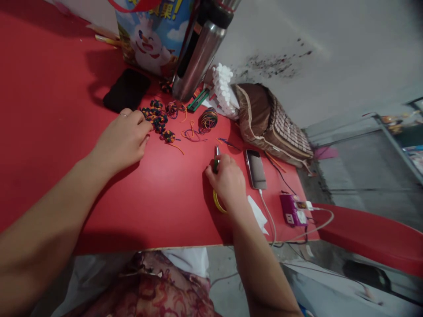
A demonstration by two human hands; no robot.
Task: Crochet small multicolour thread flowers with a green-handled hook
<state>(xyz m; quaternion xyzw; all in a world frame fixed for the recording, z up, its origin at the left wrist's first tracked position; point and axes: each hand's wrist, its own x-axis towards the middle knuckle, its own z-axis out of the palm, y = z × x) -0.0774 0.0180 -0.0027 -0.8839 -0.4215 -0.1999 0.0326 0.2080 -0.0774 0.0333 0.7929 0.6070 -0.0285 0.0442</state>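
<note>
The red table is carrying all items. Along its far edge a cartoon-printed bag is standing, with a steel flask leaning in front of it and a brown quilted bag lying to the right. A black pouch is lying just beyond the left hand.

The left hand is resting palm-down, its fingers curled and its fingertips touching the near edge of the knotted cord pieces, which are lying in a cluster between the pouch and the flask. Whether a piece is actually pinched cannot be told.

The right hand is closing fully around a small metal-tipped tool, tip pointing away from the body. It is resting beside a phone that is charging from a purple adapter. A yellow ring is showing partly beneath this hand. Whether it belongs to the tool cannot be told.

A cord coil and loose offcuts are lying between the two hands.

Handling advice, as judged from this layout:
- Separate one knotted piece from the cluster with thumb and forefinger, so that its neighbours are not dragged along.
- Hold the tool tip low and directed away from the left fingers.
- Work clear of the charging cable and the phone.
</note>
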